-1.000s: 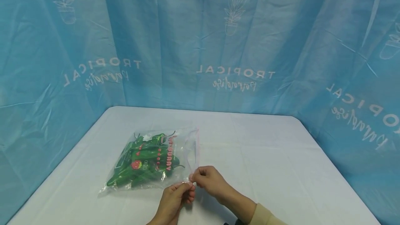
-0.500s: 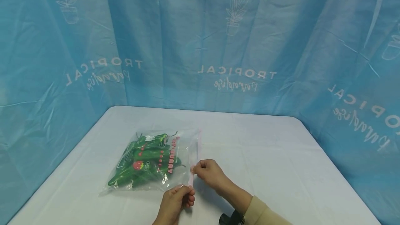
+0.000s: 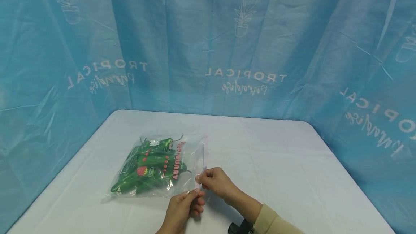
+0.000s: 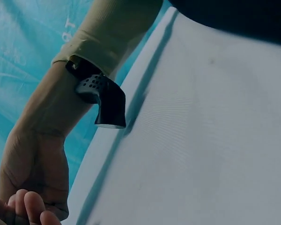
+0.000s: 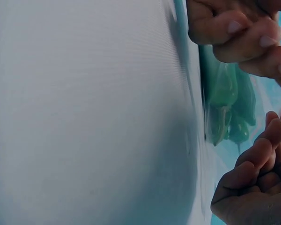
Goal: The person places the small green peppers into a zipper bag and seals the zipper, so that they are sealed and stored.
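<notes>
A clear zip bag (image 3: 188,187) with red print lies on the table, its pink-edged mouth facing right. Inside it are several long green peppers (image 3: 157,160), also visible as a blurred green shape in the right wrist view. At the bag's near mouth corner, my left hand (image 3: 183,207) pinches the edge between thumb and fingers. Just beyond it along the same edge, my right hand (image 3: 216,183) pinches the zip strip. In the right wrist view the left hand (image 5: 243,40) is above and the right hand (image 5: 257,180) below, with the pink strip partly visible between them.
A white cloth covers the table (image 3: 260,154). Blue printed curtains (image 3: 201,46) hang behind it and along both sides. A black wrist mount (image 3: 240,226) sits on the right forearm, near the cuff of a beige sleeve (image 3: 274,221).
Both hands were close together at the near corner; the right hand has moved a little away along the edge. The left hand keeps its pinch near the corner, and the bag has shifted only slightly.
</notes>
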### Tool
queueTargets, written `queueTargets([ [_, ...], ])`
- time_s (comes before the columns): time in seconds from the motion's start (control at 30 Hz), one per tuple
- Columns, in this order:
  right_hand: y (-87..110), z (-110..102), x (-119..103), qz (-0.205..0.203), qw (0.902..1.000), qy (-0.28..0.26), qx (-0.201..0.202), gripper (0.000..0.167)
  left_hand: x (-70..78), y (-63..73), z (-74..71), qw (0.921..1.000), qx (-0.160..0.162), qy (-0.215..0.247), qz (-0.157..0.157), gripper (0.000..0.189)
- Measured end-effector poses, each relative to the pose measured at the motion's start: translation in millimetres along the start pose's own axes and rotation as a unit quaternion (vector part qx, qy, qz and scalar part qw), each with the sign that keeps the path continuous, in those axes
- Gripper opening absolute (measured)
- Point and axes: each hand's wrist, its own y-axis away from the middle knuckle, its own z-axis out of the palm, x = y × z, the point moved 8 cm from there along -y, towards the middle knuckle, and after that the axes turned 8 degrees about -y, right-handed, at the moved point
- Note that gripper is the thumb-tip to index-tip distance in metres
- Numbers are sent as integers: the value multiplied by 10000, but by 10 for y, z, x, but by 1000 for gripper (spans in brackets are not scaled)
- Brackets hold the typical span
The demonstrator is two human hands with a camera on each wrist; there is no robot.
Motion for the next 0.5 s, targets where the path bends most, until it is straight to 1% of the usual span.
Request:
queueTargets([
  [0.17, -54, -5, -20, -67, 9999, -85, 101, 31, 30, -11, -10, 10000, 19, 94, 16, 40],
  [0.37, -209, -34, -13, -120, 9995, -102, 260, 29, 28, -19, -35, 9998, 122, 119, -43, 38],
  [0.5, -330, -76, 26, -44, 9992, -96, 392, 30, 3, -4, -36, 9998, 112, 166, -82, 36],
])
